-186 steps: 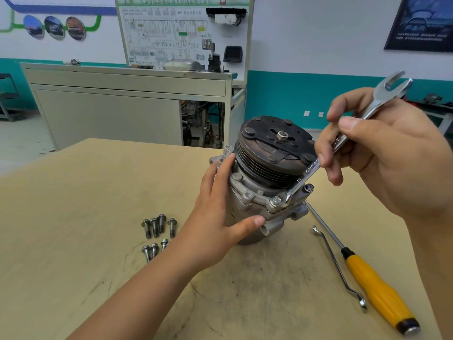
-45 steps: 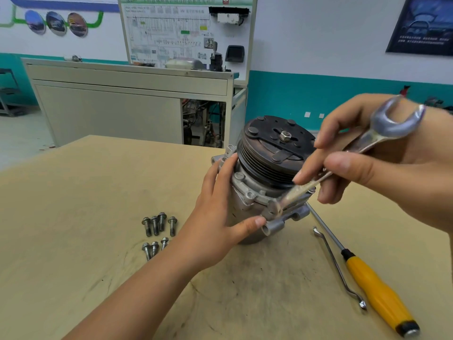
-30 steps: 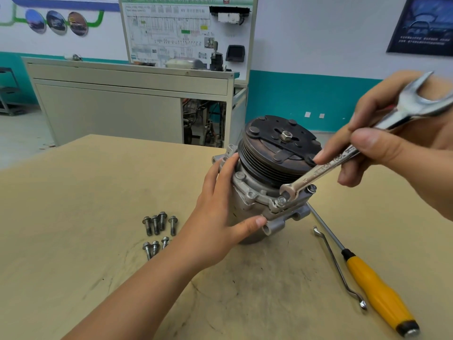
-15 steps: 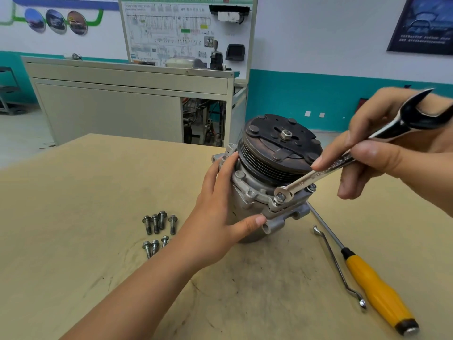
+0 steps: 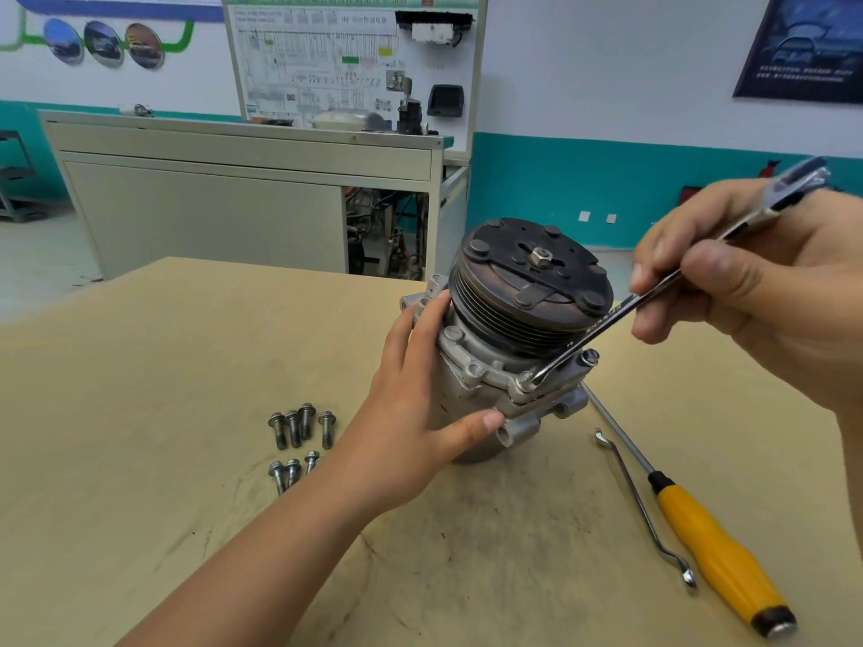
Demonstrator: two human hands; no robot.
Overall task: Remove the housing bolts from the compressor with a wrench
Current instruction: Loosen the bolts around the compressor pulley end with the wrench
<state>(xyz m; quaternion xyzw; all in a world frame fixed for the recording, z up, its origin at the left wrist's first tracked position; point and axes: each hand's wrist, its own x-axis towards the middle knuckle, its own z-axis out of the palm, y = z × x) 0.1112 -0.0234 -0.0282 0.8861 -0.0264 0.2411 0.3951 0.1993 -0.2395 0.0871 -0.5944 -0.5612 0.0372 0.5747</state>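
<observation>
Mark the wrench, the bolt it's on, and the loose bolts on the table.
wrench (image 5: pixel 607 317): head view, middle of its shaft.
housing bolt (image 5: pixel 526 377): head view, its head at the wrench's end.
loose bolts (image 5: pixel 293 428): head view, shank of one.

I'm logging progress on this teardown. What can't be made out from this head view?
Head view only:
- Compressor far side, and the part under the left hand: hidden, so bolts there can't be counted.
- Loose bolts: the left forearm covers part of the nearer row.
- Wrench size marking: too small; its upper end is blurred.
- Screwdriver tip: behind the compressor.
</observation>
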